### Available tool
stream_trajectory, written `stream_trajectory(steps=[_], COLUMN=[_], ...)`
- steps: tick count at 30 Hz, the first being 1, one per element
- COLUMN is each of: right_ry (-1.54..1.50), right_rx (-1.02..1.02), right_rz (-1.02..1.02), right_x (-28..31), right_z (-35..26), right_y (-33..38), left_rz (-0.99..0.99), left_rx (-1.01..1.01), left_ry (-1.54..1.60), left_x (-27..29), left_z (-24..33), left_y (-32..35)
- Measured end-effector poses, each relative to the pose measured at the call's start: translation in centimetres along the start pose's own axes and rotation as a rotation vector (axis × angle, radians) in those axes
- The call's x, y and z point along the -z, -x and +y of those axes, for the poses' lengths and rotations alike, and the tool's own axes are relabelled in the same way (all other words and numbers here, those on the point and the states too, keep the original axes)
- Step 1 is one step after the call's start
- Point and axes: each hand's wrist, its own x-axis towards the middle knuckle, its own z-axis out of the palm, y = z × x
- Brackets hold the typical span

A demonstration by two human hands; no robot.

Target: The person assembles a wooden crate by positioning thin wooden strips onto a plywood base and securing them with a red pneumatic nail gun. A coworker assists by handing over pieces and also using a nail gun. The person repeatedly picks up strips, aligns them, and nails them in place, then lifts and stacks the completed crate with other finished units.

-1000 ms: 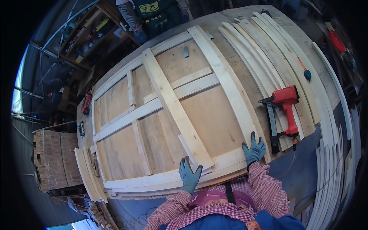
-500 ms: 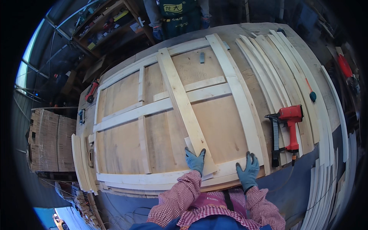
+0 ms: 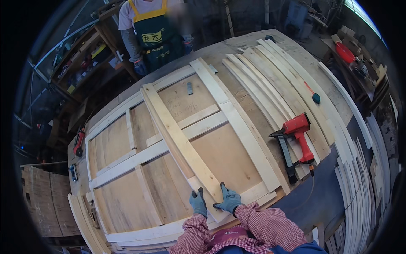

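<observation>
A long pale wooden slat (image 3: pixel 182 137) lies slantwise across a wooden frame panel (image 3: pixel 122 167), over its crosspieces. Under its near end, part of another slat (image 3: pixel 194 184) shows along the left edge. My left hand (image 3: pixel 198 203), in a grey-blue glove with dark fingertips, closes on the left edge of these slats. From the right, my right hand (image 3: pixel 229 199), gloved alike, grips the near end of the upper slat, with thumb and fingers spread across its edge. Parts of the fingers are hidden against the wood.
A red nail gun (image 3: pixel 298 137) with a hose rests on loose slats (image 3: pixel 279 80) at the right. Another person (image 3: pixel 154 38) in a green apron stands across the workbench (image 3: pixel 281 40). A strip of staples (image 3: pixel 190 88) lies on the panel; a red tool (image 3: pixel 78 142) sits at the left.
My right hand has moved left from the frame's near rail to the slat. My left hand has shifted from the slat's top to its left edge. The view has turned right.
</observation>
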Motion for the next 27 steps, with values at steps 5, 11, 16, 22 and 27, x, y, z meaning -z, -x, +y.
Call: stream_trajectory(steps=[5,11,16,22,27], right_ry=[-0.132,-0.566,-0.463,-0.301,-0.236], right_rx=[0.053,0.051,0.101,0.143,0.197], right_rz=[0.102,-0.021,0.255,0.269,0.314], right_x=[0.0,1.4,-0.3,0.8,3.5], right_z=[0.8,-0.8,1.2,1.0,1.7], right_y=[-0.2,0.9,0.6,1.3,1.8], left_rz=[0.091,0.108,0.142,0.318,0.419], left_rx=[-0.104,-0.169,-0.133,0.004,-0.105], left_ry=[0.026,-0.097,-0.157,-0.161,0.062], left_x=[5.7,13.0,15.5,18.6,18.9], left_z=[-1.4,4.8,4.5,3.0,4.1], left_y=[-1.9,1.1,8.4,19.5,20.6])
